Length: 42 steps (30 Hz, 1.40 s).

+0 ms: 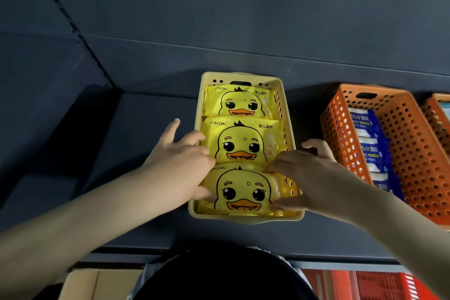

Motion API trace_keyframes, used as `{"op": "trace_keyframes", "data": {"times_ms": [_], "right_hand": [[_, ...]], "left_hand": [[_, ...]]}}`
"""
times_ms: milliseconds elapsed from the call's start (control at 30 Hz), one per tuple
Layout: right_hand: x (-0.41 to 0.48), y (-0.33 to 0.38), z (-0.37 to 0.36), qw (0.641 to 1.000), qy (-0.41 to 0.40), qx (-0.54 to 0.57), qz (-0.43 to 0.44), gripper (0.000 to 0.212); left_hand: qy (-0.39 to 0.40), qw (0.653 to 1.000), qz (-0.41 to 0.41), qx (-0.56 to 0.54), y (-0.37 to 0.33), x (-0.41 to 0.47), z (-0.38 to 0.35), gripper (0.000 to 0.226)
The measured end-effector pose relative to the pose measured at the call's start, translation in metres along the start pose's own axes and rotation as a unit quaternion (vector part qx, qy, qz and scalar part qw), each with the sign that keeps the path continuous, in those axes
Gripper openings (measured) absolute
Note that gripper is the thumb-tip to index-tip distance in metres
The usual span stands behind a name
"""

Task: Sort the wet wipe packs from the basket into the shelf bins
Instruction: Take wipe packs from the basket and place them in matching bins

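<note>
A yellow bin [243, 77] stands on the dark shelf and holds three yellow duck-face wipe packs in a row. The far pack [239, 103] and the middle pack [243, 141] lie flat. The near pack [241, 190] sits at the bin's front end, held on both sides. My left hand [181, 156] grips its left edge, fingers inside the bin. My right hand [306, 175] grips its right edge, thumb on the lower corner.
An orange perforated bin [414, 143] with blue-and-white wipe packs [370, 151] stands to the right, and another orange bin [438, 114] shows at the edge. A cardboard box [97, 282] and a red basket [379, 285] sit below the shelf front.
</note>
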State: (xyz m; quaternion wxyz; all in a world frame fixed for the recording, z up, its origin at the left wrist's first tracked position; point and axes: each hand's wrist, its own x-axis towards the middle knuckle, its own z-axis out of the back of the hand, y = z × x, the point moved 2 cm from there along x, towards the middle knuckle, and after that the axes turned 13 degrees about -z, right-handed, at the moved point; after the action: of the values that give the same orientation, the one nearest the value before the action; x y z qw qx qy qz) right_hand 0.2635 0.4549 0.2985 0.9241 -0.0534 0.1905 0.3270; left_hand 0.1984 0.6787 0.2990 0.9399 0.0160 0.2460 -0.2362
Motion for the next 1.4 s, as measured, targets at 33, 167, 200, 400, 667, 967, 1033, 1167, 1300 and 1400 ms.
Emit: {"op": "trace_keyframes", "data": {"times_ms": [33,167,200,400,667,967,1033,1167,1300,1400], "right_hand": [[0.001,-0.001,-0.003,1.0,-0.001,-0.009,0.003,0.072],[0.001,0.002,-0.005,0.998,-0.031,-0.048,0.008,0.067],[0.0,0.002,-0.002,0.999,-0.013,-0.039,0.01,0.067],[0.0,-0.002,0.004,0.999,0.031,-0.024,0.007,0.082],[0.004,0.007,-0.004,0.996,0.009,-0.091,0.01,0.089],[0.01,0.001,0.005,0.998,0.069,0.006,-0.004,0.082],[0.011,0.001,0.003,0.998,0.061,0.002,-0.007,0.079],[0.01,0.001,0.002,0.999,0.041,-0.02,-0.001,0.077],[0.015,-0.003,0.012,0.993,0.007,0.12,0.017,0.079],[0.026,0.002,0.013,0.986,0.0,0.162,0.034,0.097]], "left_hand": [[0.007,1.0,0.001,0.0,0.0,0.001,0.0,0.066],[0.042,0.999,-0.001,0.003,0.001,0.002,0.004,0.069],[0.049,0.999,-0.002,0.004,0.001,0.003,0.005,0.072],[0.025,1.0,0.01,0.014,-0.008,0.002,0.0,0.074],[0.057,0.994,0.013,0.091,-0.019,0.013,0.002,0.072],[0.034,0.999,0.011,0.039,-0.013,0.006,0.004,0.09],[0.043,0.999,0.006,0.025,-0.012,0.006,0.003,0.089],[0.047,0.999,-0.006,0.015,-0.008,0.006,0.003,0.082],[-0.048,0.996,-0.021,-0.073,0.001,0.009,0.01,0.078],[-0.057,0.988,-0.03,-0.143,0.003,0.021,0.01,0.104]]}}
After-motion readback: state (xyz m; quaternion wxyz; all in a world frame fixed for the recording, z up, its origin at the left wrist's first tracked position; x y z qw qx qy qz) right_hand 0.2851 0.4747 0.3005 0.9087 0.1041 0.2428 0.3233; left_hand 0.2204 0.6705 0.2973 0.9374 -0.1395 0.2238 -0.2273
